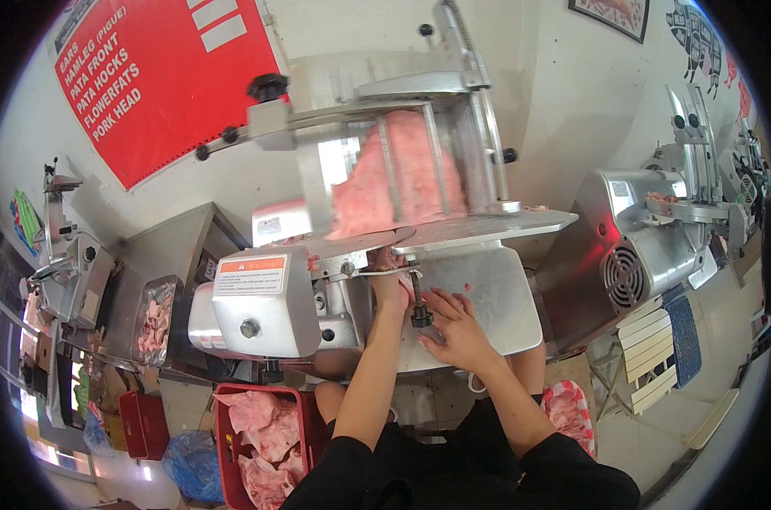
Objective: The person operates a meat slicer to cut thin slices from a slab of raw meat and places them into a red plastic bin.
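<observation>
A meat slicer with a steel body (267, 319) stands before me. Behind its upright rods, a large slab of raw pink meat (417, 166) rests on the slicer's flat plate (487, 228) and looks blurred. My left hand (390, 290) reaches under the plate; its fingers are mostly hidden, with some pink meat beside them. Low over the steel receiving tray (506, 299), my right hand (459, 328) has its fingers spread and holds nothing visible. Between the hands hangs a threaded rod with a black knob (421, 317).
At lower left, a red crate (306, 421) holds several pieces of raw meat. A clear tray of meat pieces (157, 322) lies on a steel counter. A second slicer (640, 236) stands right, above a folding chair (650, 350). A striped bag (567, 414) of meat is by my right leg.
</observation>
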Available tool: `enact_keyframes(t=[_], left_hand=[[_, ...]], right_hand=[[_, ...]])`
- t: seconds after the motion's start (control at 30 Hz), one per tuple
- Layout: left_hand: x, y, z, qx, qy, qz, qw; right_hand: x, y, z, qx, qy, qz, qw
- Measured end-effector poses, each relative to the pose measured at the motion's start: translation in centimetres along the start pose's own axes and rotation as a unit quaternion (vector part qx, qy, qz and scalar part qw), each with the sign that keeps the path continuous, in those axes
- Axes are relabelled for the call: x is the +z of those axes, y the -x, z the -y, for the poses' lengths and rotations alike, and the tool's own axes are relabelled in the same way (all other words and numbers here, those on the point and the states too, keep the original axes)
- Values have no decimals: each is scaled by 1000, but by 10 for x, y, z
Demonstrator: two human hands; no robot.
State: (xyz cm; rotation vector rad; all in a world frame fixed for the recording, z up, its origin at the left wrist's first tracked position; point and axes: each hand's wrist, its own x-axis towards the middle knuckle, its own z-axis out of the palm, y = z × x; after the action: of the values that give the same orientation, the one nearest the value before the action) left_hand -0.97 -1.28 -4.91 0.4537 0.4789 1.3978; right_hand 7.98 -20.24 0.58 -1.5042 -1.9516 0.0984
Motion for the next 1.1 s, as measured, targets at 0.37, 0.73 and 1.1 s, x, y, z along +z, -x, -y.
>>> enact_keyframes(t=[0.37, 0.73, 1.1], left_hand=[[-15, -4, 12, -86, -33, 57, 994], [-34, -19, 27, -120, 22, 129, 984], [13, 2, -1, -6, -11, -6, 1000]], right_hand=[[-7, 0, 9, 37, -10, -19, 999], [0, 2, -1, 29, 5, 4, 1000], [2, 2, -3, 10, -10, -3, 1000]])
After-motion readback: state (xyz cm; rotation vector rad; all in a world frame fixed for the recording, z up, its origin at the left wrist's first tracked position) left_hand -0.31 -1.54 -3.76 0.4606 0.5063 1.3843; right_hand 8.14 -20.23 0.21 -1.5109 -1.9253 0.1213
